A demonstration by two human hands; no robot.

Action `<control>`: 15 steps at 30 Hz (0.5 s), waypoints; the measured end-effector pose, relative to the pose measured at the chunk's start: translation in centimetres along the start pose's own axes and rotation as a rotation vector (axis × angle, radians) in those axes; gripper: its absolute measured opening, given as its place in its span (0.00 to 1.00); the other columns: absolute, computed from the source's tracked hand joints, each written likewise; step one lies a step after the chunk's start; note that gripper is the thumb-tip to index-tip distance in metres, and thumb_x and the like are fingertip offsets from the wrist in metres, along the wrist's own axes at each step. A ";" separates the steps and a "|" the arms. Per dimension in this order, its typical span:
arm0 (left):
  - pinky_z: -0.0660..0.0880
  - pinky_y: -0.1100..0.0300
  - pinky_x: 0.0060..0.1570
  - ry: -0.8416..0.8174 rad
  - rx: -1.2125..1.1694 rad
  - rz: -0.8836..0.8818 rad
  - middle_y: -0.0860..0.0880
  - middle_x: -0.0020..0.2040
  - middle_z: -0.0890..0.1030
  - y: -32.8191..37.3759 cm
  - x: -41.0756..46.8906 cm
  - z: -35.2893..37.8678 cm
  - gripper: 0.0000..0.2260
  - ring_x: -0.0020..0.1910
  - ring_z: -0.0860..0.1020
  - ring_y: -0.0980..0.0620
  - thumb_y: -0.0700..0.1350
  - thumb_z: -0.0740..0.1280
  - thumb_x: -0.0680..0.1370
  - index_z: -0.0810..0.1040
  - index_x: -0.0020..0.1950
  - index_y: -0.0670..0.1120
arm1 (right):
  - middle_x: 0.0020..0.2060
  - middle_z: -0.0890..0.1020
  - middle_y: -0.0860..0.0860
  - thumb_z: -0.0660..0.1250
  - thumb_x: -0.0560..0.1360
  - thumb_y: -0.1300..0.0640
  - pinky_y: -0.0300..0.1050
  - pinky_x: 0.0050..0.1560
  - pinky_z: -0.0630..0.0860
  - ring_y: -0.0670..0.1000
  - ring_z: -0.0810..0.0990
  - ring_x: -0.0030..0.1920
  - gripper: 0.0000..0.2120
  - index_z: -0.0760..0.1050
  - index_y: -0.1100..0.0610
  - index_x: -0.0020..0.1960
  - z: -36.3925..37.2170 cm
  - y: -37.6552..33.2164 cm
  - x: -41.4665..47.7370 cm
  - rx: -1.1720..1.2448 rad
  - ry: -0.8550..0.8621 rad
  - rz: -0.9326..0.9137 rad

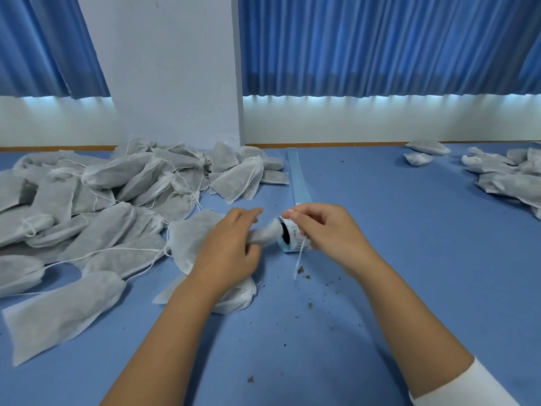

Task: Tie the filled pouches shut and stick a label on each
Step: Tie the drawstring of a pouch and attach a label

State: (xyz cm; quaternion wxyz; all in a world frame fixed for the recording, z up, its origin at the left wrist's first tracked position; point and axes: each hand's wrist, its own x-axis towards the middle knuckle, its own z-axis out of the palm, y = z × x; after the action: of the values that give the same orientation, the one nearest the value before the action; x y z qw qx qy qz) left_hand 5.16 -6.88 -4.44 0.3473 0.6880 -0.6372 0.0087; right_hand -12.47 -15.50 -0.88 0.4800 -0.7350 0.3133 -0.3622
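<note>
My left hand grips the gathered neck of a white fabric pouch at the middle of the blue table. Its filled body lies under my left wrist. My right hand pinches the pouch's white drawstring, whose loose end hangs down toward the table. A roll of labels lies on its side just behind the string, partly hidden by my right fingers. Its blue backing strip runs away toward the wall.
A large heap of filled pouches with loose strings covers the table's left side. A smaller group of pouches lies at the far right. Dark crumbs are scattered in front of my hands. A white wall and blue curtains stand behind.
</note>
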 end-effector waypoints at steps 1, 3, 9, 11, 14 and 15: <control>0.69 0.58 0.61 -0.047 -0.012 0.012 0.51 0.69 0.71 0.2 -0.1 -0.1 0.28 0.64 0.72 0.53 0.39 0.65 0.76 0.66 0.76 0.50 | 0.27 0.74 0.47 0.68 0.78 0.56 0.30 0.29 0.65 0.42 0.66 0.26 0.07 0.84 0.54 0.47 0.1 -0.3 -0.2 -0.014 -0.016 -0.047; 0.66 0.62 0.67 -0.063 -0.153 0.075 0.58 0.71 0.69 1.4 -0.3 -0.3 0.25 0.68 0.67 0.62 0.44 0.64 0.78 0.67 0.75 0.53 | 0.33 0.76 0.63 0.67 0.78 0.56 0.31 0.31 0.65 0.44 0.66 0.29 0.07 0.84 0.52 0.47 0.4 -1.0 -0.8 -0.062 -0.081 -0.121; 0.70 0.73 0.47 -0.078 -0.574 0.006 0.62 0.43 0.83 4.0 -0.4 -0.8 0.10 0.44 0.79 0.66 0.42 0.63 0.83 0.82 0.48 0.51 | 0.39 0.82 0.63 0.66 0.79 0.60 0.49 0.44 0.77 0.61 0.78 0.39 0.08 0.83 0.57 0.46 -0.2 -2.3 -1.5 0.035 -0.166 -0.205; 0.72 0.70 0.46 -0.092 -0.626 -0.034 0.58 0.36 0.82 4.3 -0.3 -0.9 0.13 0.39 0.78 0.62 0.43 0.62 0.83 0.82 0.43 0.48 | 0.36 0.80 0.65 0.67 0.78 0.58 0.54 0.42 0.76 0.62 0.77 0.36 0.07 0.84 0.54 0.45 -0.7 -2.2 -1.3 -0.002 -0.118 -0.213; 0.75 0.51 0.51 -0.089 -0.784 -0.079 0.50 0.39 0.83 4.2 -0.2 -1.1 0.12 0.42 0.79 0.42 0.44 0.64 0.82 0.82 0.41 0.45 | 0.27 0.72 0.54 0.72 0.75 0.55 0.39 0.35 0.69 0.48 0.70 0.31 0.05 0.84 0.48 0.42 -1.3 -1.4 -0.6 -0.053 0.060 -0.202; 0.74 0.48 0.50 -0.081 -0.828 -0.091 0.47 0.40 0.83 4.1 -0.2 -1.2 0.11 0.41 0.78 0.40 0.46 0.66 0.81 0.83 0.41 0.46 | 0.25 0.69 0.50 0.73 0.74 0.55 0.36 0.34 0.67 0.46 0.68 0.30 0.04 0.85 0.48 0.41 -1.4 -1.2 -0.5 -0.036 0.110 -0.197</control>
State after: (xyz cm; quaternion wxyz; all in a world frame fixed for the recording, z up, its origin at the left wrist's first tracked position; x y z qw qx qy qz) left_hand 1.98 -5.92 -1.72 0.5694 0.5174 -0.5688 -0.2907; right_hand -13.77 -15.37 0.48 0.4108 -0.7499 0.2719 -0.4416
